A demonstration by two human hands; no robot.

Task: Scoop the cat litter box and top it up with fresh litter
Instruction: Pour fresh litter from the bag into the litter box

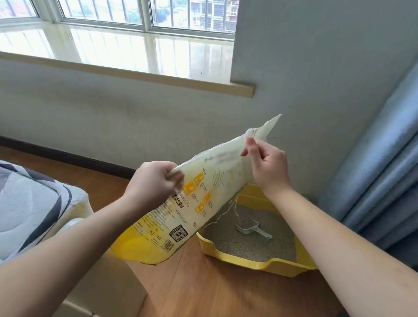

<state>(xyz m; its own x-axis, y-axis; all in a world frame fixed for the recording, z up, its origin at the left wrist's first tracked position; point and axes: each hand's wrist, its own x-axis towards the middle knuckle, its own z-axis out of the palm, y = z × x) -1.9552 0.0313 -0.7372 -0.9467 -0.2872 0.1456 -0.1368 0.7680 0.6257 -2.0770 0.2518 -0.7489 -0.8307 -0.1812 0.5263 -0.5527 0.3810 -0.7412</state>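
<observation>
Both hands are holding a white and yellow cat litter bag (193, 202) up off the wooden floor (209, 290), tilted so its yellow bottom end is pointing down toward the left and its open top is rising toward the right. The left hand (154, 181) is gripping the bag's upper edge with curled fingers. The right hand (267, 164) is pinching the bag near its torn top corner between thumb and fingers. A loose white string (226, 211) is hanging from the bag's lower edge and trailing down over the tray.

The yellow litter box (267, 267) is sitting on the floor just below and to the right of the bag, close to the wall corner and beside a blue curtain (390, 174). It is holding grey litter (243, 245), and a pale green scoop (251, 229) is lying on that litter. The bag's lower part is overlapping the tray's left rim in this view; whether they are touching cannot be told.

A cardboard box (108, 289) is standing at lower left, with a grey patterned mattress (25, 202) beyond it. A window (125, 11) is running above a glossy sill.
</observation>
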